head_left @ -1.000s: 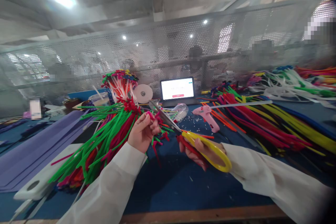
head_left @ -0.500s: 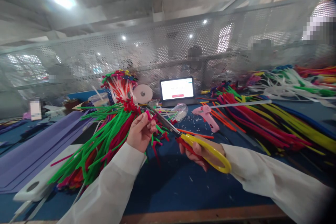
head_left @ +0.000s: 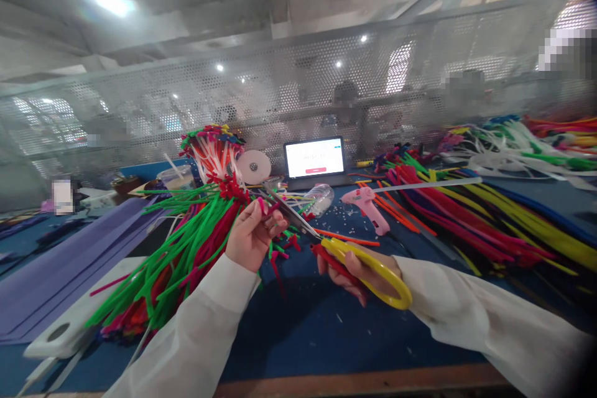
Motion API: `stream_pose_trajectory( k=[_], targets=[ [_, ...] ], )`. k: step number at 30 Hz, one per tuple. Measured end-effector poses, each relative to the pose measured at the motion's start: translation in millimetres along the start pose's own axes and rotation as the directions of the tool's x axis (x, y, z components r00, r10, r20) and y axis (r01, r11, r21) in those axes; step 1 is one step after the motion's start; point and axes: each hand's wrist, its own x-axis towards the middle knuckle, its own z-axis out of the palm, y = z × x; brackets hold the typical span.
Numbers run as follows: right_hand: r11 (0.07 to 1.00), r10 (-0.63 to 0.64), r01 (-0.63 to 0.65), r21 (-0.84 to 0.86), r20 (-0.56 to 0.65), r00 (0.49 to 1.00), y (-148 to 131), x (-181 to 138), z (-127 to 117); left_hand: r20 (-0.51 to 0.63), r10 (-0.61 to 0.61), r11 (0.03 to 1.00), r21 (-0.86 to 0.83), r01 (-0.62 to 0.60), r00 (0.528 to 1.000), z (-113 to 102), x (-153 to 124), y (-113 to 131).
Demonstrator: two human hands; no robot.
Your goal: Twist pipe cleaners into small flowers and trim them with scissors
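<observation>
Far left on my feed, purple sheets (head_left: 79, 261) lie on the blue surface (head_left: 317, 329), a white device (head_left: 88, 317) just beside them. Next sprawls a bundle of green stems (head_left: 163, 255), red and pink ones among them, crowding my left sleeve (head_left: 219, 298). Behind it a clear cup (head_left: 180, 179) holds a straw (head_left: 174, 164) and something pale; a bunch of coloured-tipped stems (head_left: 212, 155) rises near a white disc (head_left: 260, 168). My left grip (head_left: 249, 233) is pinched together on a small pink piece (head_left: 262, 205). The scissors' blades (head_left: 303, 224) slant up past that piece; I can't tell whether they touch it. Behind are a lit screen (head_left: 314, 158) and a clear plastic container (head_left: 321, 199) whose contents I can't make out, white bits (head_left: 345, 224) scattered nearby. My right grip (head_left: 354, 264) is clamped round the yellow-and-red handles (head_left: 401, 295). Beyond it lies a pink glue gun (head_left: 370, 208), left of some orange stems (head_left: 403, 214); red, yellow and blue stems (head_left: 489, 224) spread across the right side.
</observation>
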Motion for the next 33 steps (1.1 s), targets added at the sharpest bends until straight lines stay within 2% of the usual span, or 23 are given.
stream_pose_trajectory(
  k=[6, 12, 17, 20, 23, 29, 33],
  targets=[
    [0.999, 0.050, -0.050, 0.022, -0.003, 0.999, 2.3, 2.9, 2.5, -0.021, 0.011, 1.000, -0.002, -0.011, 1.000, 2.1, 0.1, -0.4],
    [0.998, 0.045, -0.045, 0.047, 0.008, 0.999, 9.2, 6.0, 0.1, 0.071, 0.022, 0.999, 0.022, -0.024, 0.997, 3.4, -2.1, 1.0],
    [1.000, -0.008, 0.008, 0.016, 0.009, 1.000, 14.9, 8.8, -3.7, -0.004, 0.040, 0.999, -0.006, -0.040, 0.999, 5.0, -2.8, 1.4],
    [1.000, -0.028, 0.028, -0.001, 0.010, 1.000, 16.3, 9.9, -5.2, 0.013, 0.030, 0.999, -0.018, -0.030, 0.999, 3.7, -2.6, 0.5],
    [1.000, 0.004, -0.005, 0.022, 0.034, 0.999, 18.3, 11.8, -6.9, 0.033, 0.024, 1.000, 0.003, -0.024, 0.999, 0.9, -1.9, -1.2],
    [0.991, 0.077, -0.081, 0.104, 0.036, 0.996, 19.3, 11.6, -6.2, -0.039, 0.054, 0.999, 0.009, -0.054, 0.998, -0.5, -0.3, -3.3],
    [0.980, 0.096, -0.092, 0.176, -0.012, 0.995, 16.8, 8.8, -2.2, 0.009, 0.060, 0.998, -0.003, -0.060, 0.998, 1.6, -0.6, -2.8]
  ],
)
